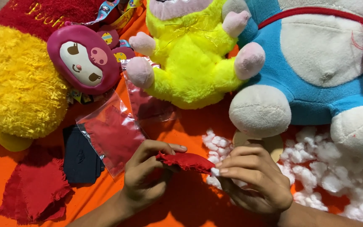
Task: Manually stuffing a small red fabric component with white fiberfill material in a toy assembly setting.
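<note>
Lower centre of frame: the left hand pinches the left end of a small red fabric pouch, thumb under, fingers curled over its top edge. The right hand closes on the pouch's right end, fingertips bunched around a small tuft of white stuffing right at the pouch's edge. Whether that tuft is pressed inside an opening or only against the cloth is hard to tell, since the fingers cover that spot. Both hands are grasping, neither released.

Key relation: the pouch's long axis runs left to right across the frame, dipping slightly toward the right, and spans the gap between the two hands. The tuft sits at the right end, so the right hand is the nearer one to it.

Just right of and behind the right hand lies a loose pile of white fibre filling on the orange cloth surface, touching the hand's far side. Lower left: a stack of frayed red fabric squares, beside a dark navy fabric piece. Above the left hand: a clear plastic bag with red fabric inside.

Top of frame, left to right: a yellow plush bear with red top, a maroon round-faced plush charm, a neon yellow plush toy with pink paws, a blue and white plush cat.
</note>
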